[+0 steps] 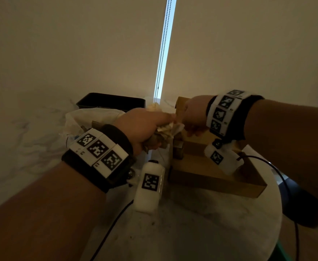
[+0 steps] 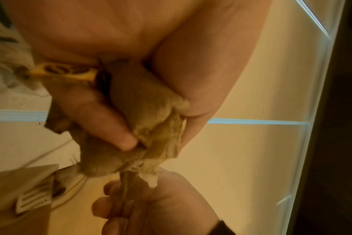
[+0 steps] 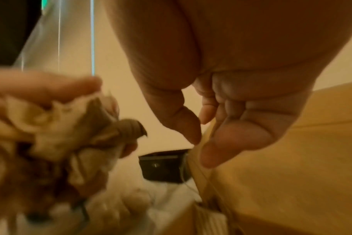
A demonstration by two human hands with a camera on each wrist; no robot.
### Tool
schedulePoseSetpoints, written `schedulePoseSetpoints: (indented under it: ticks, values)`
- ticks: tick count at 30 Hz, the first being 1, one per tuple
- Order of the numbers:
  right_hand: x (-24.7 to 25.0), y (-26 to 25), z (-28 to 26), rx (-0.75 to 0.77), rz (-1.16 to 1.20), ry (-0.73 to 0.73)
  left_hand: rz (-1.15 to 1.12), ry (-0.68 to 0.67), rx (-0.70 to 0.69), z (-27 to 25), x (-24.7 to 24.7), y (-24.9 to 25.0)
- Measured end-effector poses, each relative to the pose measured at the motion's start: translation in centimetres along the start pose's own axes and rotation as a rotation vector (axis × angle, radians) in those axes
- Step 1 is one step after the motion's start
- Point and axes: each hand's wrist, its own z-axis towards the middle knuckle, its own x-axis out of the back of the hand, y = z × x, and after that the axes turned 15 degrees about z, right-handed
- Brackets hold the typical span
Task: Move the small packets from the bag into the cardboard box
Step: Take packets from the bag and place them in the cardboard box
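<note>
Both forearms are bare. The left hand (image 1: 145, 127) and the right hand (image 1: 195, 113) each sit beyond a black wrist strap (image 1: 114, 159) bearing a white band (image 1: 99, 149) of square black-and-white coded markers. A white camera block (image 1: 149, 187) with one such marker hangs under each wrist, trailing a black cable (image 1: 278, 172).

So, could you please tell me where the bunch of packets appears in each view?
Head: bunch of packets at centre, gripped by the left hand.
Left wrist: centre.
Right wrist: left side.
Shared landmark: cardboard box.
</note>
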Motion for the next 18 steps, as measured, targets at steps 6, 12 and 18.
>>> schedulePoseSetpoints:
  ticks: [6,12,18]
  values:
    - [1.6,0.7,-2.7,0.106,0.83,0.005,-0.23,0.026,0.064,-0.2,0.9,1.1]
    - [-2.0,0.5,-2.5,0.194,1.41,-0.185,-0.371,0.086,0.044,0.1,1.6,1.2]
    - [-5.2,1.1,-1.7,0.317,1.516,-0.078,-0.37,0.122,0.067,0.8,0.5,0.4]
